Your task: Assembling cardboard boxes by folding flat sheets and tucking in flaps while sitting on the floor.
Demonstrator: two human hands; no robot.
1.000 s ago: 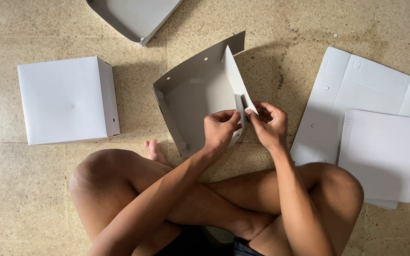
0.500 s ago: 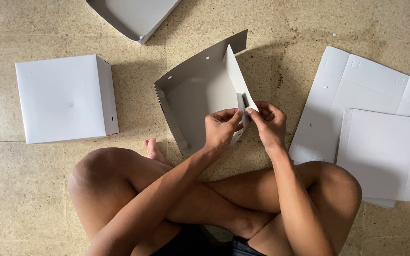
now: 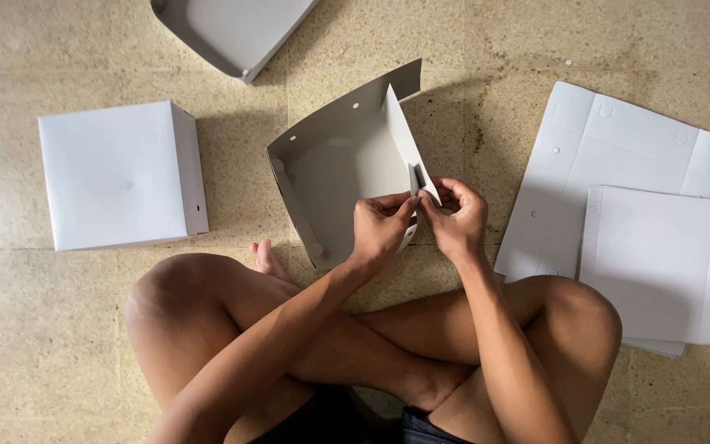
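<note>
— What can't you make out here?

— Quite a bit. The grey tray-like box (image 3: 232, 29) at the top is cut off by the upper edge, so only its near corner shows. The person's arms and crossed legs run out of the bottom of the view. On the right, the smaller flat sheet (image 3: 659, 263) lies on the larger flat sheet (image 3: 610, 156) and covers its lower right part, and a knee hides the bottom edge of that stack. The fingertips of both hands are bunched so tightly together that exactly which flap each one presses is hard to tell.

— And the grip of each hand?

— The left hand (image 3: 380, 230) is curled nearly closed, thumb and forefinger pinching the near corner of the half-folded box (image 3: 338, 164). The right hand (image 3: 458, 218) meets it from the other side, fingers also pinched in on a small tab (image 3: 415, 177) that stands up at that same corner. The two hands touch each other there.

— Where does that box sit?

— On the stone floor (image 3: 84, 345), just in front of the crossed legs, between the two other groups of cardboard. Its back wall stands up and curves, with small round holes in it; the right wall is raised and tilted; the left side flares outward. The inside is grey, the outer face white.

— Anything else nearby?

— A finished white box (image 3: 121, 177) rests closed on the floor to the left, well apart from the hands.
</note>
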